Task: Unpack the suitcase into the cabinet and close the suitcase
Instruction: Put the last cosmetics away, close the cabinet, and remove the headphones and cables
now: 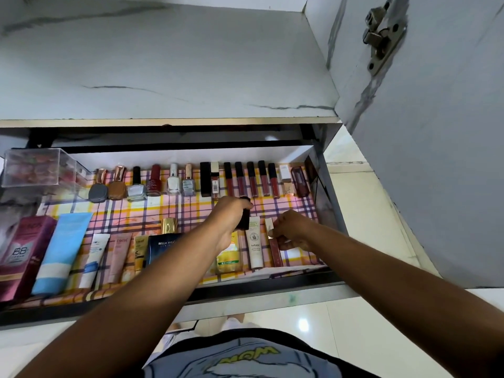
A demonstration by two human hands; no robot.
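**Two hands working in the drawer**

Head view: left hand is gripping a black tube w/ curled fingers, above the checked drawer liner. Right hand is pinching a gold-capped lipstick lying beside the white tube. Both items prob. light, rigid, smooth; taking them mid-body seems best. Suitcase isn't showing.

Black tube mostly hidden in left hand. Yellow pack part-covered by left wrist. Blue box label cut by left forearm. Pink box cropped at left edge. Clear case contents blurred. Bottle labels too small.
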